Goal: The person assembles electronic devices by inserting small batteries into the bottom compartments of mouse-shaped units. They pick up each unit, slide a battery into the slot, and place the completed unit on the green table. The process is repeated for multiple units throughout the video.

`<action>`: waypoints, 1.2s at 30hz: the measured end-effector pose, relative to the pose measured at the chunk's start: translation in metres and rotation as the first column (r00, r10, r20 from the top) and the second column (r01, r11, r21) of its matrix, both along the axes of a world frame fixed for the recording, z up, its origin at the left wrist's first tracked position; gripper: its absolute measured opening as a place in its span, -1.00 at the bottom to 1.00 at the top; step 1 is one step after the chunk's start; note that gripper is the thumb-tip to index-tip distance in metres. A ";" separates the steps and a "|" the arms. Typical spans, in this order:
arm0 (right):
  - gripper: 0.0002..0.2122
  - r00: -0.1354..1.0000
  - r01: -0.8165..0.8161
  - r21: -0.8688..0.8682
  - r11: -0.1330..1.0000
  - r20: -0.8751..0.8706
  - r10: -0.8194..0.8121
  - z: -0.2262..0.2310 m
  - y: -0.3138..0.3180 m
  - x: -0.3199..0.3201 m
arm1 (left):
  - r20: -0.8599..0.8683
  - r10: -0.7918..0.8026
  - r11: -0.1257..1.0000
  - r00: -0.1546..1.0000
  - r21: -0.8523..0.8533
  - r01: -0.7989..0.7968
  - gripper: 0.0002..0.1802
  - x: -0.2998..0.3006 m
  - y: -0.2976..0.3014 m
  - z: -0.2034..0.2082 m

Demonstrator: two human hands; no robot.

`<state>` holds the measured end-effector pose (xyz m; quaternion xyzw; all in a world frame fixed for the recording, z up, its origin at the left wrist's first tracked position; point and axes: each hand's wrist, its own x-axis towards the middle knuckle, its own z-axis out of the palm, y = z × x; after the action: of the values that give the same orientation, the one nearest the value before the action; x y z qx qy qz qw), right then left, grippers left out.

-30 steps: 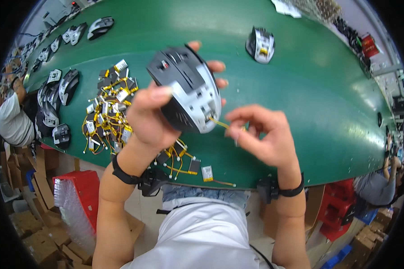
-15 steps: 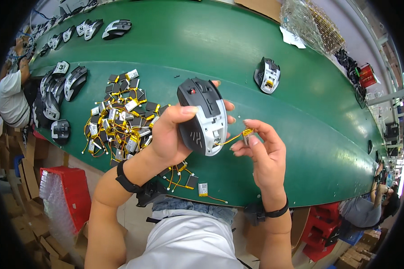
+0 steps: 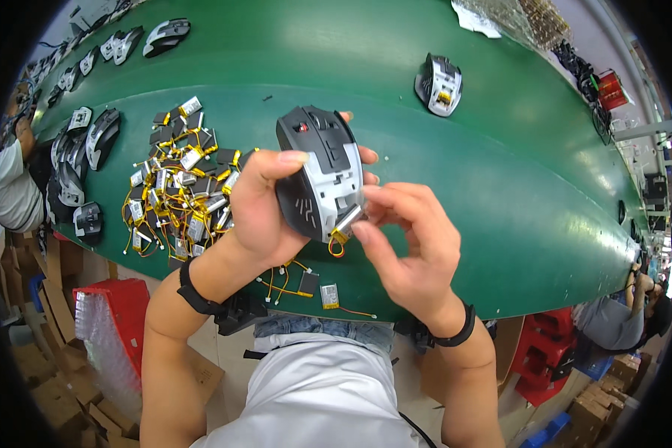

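Observation:
My left hand point(image 3: 255, 205) is wrapped round a black and white computer mouse point(image 3: 327, 153), thumb on its near side and fingertips showing past the far side. The mouse's rear cover is off, baring a white frame with a recess. At that recess my right hand point(image 3: 418, 239) pinches a small silver battery point(image 3: 347, 222) between thumb and fingers, its body tilted against the frame. Its wires loop below the mouse's rear end. Left of my hands lies a heap of wired batteries point(image 3: 190, 160). A single battery point(image 3: 329, 296) rests near the table's front edge.
On the green table point(image 3: 515, 209) another opened mouse point(image 3: 440, 86) sits at the back right. Several mice point(image 3: 71, 164) cluster at the left, with more in a row behind. A red crate point(image 3: 112, 321) stands on the floor at left. Other people sit at both ends.
My right hand has brought the battery from beside the mouse to its rear recess. The wires, stretched out before, now loop. The view has shifted slightly.

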<state>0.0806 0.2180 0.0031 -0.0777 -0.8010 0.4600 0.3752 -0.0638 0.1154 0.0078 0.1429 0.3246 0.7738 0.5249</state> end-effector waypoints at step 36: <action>-0.74 0.999 -0.039 0.282 0.959 -0.020 0.047 -0.005 -0.005 0.001 | 0.040 -0.007 0.996 0.999 0.087 0.003 -0.12 0.000 -0.004 -0.011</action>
<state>0.0813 0.2127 -0.0016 -0.0002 -0.8548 0.3505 0.3828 -0.0639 0.1110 -0.0028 0.1510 0.2798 0.7885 0.5264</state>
